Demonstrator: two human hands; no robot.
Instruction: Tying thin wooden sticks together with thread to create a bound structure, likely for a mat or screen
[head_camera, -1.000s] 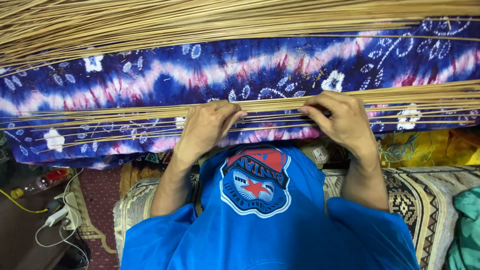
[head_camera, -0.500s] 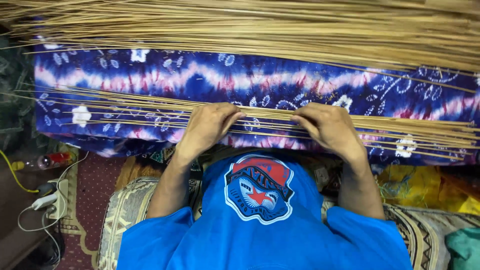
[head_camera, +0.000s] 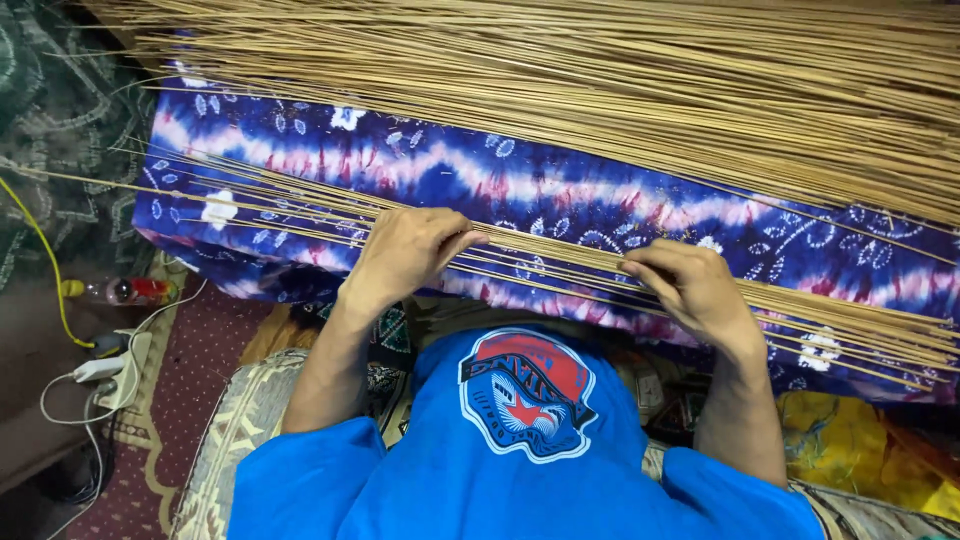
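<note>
A thin row of long tan sticks (head_camera: 560, 262) lies across a blue, purple and white tie-dye cushion (head_camera: 560, 195). My left hand (head_camera: 405, 255) rests palm down on the sticks, with its fingers curled over them. My right hand (head_camera: 690, 285) presses on the same row further right, fingers bent onto the sticks. A much larger heap of the same sticks (head_camera: 620, 90) covers the far side of the cushion. My blue shirt with a round red and white badge (head_camera: 525, 395) fills the bottom of the view.
At the left are a white power strip with plugs (head_camera: 115, 370), a yellow cable (head_camera: 40, 260), a small bottle (head_camera: 125, 291) and a dark red patterned rug (head_camera: 190, 370). Yellow cloth (head_camera: 860, 450) lies at the lower right. A patterned cushion edge (head_camera: 230, 440) sits under me.
The view has swung to the left and the cushion now appears tilted. Both hands stay on the near row of sticks, and my right hand's fingers have curled in more.
</note>
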